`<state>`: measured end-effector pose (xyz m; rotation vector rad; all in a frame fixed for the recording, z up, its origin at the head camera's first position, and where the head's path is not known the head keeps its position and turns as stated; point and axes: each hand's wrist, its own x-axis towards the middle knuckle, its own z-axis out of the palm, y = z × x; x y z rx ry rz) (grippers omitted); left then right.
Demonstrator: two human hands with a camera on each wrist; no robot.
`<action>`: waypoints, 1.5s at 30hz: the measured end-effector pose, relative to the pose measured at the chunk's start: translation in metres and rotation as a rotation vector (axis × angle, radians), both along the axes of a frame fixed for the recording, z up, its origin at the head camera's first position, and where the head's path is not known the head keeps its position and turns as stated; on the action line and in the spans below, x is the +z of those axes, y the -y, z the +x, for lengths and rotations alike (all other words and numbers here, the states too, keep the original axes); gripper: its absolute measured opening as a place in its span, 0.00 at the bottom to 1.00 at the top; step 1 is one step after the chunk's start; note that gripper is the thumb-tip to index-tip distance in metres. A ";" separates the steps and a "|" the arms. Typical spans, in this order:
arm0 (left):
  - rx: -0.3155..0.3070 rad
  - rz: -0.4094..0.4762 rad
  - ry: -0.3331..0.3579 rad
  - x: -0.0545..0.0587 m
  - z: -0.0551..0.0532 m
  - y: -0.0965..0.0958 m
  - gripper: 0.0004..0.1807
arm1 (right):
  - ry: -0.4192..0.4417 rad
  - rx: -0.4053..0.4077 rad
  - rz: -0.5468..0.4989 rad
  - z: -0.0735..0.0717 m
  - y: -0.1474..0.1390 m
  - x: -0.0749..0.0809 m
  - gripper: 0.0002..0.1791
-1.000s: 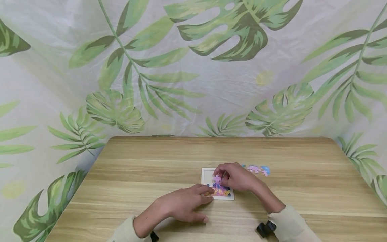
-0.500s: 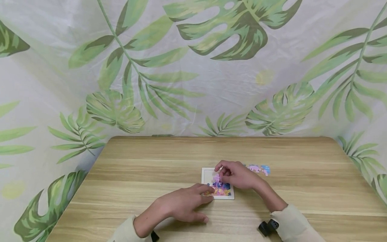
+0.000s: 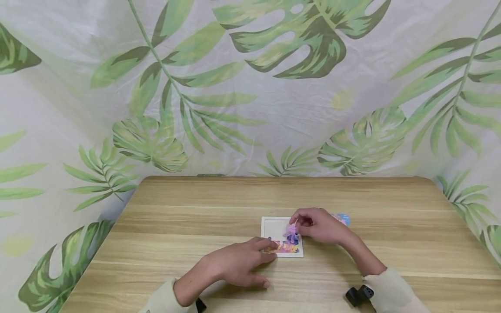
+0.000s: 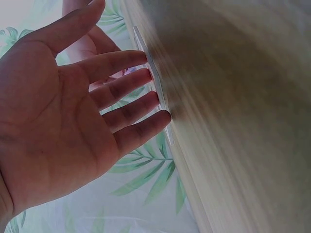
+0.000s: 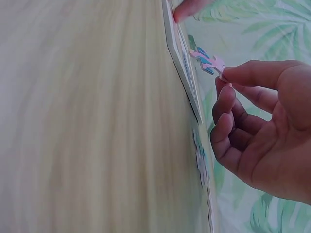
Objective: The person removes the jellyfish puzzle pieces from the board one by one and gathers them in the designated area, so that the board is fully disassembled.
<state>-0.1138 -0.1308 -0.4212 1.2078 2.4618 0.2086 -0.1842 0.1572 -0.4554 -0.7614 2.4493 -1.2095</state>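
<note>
A white-framed jigsaw puzzle tray (image 3: 268, 222) lies flat on the table, its lower part filled with colourful pieces. Between the thumb and fingers of my right hand (image 3: 318, 226) is a pink and blue jigsaw piece (image 5: 210, 61), held above the right side of the tray. In the right wrist view the piece is raised off the tray and tilted. My left hand (image 3: 240, 263) has its fingers stretched out, and the fingertips rest on the tray's lower left part. The left wrist view shows that palm (image 4: 53, 126) with straight, spread fingers touching the tray's edge.
Loose jigsaw pieces (image 3: 342, 218) lie on the wooden table (image 3: 188, 234) right of the tray, partly hidden behind my right hand. A leaf-patterned cloth (image 3: 242, 108) hangs behind the table's far edge.
My right hand has lifted the pink and blue jigsaw piece and moved right with it, covering more of the loose pieces. The left hand has stayed in place on the tray.
</note>
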 end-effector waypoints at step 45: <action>0.021 -0.009 0.038 0.000 0.002 0.001 0.36 | 0.035 -0.140 0.068 0.010 -0.093 -0.002 0.09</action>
